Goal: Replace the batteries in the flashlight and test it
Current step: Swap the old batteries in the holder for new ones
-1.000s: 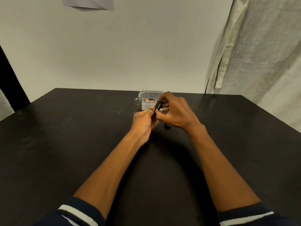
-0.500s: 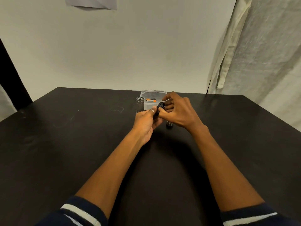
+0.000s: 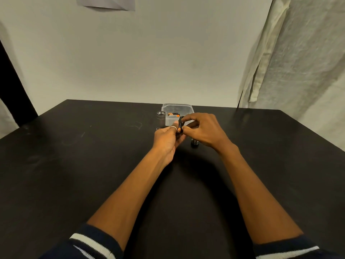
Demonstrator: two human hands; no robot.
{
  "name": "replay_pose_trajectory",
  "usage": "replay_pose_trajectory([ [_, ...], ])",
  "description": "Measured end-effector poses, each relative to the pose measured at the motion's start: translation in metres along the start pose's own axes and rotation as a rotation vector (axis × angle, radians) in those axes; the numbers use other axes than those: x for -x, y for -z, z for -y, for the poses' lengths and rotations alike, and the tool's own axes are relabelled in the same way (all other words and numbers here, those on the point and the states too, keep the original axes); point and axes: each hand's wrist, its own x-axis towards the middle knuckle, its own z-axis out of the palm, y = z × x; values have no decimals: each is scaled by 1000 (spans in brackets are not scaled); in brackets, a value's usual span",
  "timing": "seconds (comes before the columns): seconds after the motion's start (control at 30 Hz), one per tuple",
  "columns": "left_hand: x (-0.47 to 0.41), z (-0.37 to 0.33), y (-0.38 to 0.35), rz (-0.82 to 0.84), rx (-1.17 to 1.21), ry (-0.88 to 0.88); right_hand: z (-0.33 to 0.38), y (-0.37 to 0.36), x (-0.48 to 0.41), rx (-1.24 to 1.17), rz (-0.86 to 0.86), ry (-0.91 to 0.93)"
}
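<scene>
At centre frame, fingers of the left hand [image 3: 167,140] and right hand [image 3: 204,131] cover most of the dark piece [image 3: 180,125]; battery or holder, too small to tell. The base of the tube [image 3: 161,117] is behind the left hand, part of the cap [image 3: 194,144] behind the right. The top edge cuts the paper [image 3: 106,3].

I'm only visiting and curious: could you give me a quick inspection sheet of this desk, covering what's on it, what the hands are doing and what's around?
Surface: black table, faintly scuffed.
Job's things: grey flashlight body stands upright beside a clear tub holding batteries; small cap sits on the table near the right wrist.
Clutter: nothing seen.
Hands: left hand and right hand both hold a black battery piece with a copper-coloured end.
Cables: nothing seen.
Surroundings: pale wall, paper sheet at top, curtain on the right.
</scene>
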Motion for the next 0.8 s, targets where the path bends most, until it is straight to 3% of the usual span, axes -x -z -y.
replay_pose_trajectory([
  [0.17, -2, -1, 1, 4, 49, 2, 0, 2, -2, 32, -23, 77],
  [0.53, -4, -1, 1, 9, -17, -13, 11, 5, -1, -20, 92, 22],
  [0.67, -4, -1, 1, 9, 1, 2, 11, 3, 0, -29, 10, 39],
  [0.8, -4, 0, 1, 24, 22, 17, 7, 14, -1, -298, -150, -171],
])
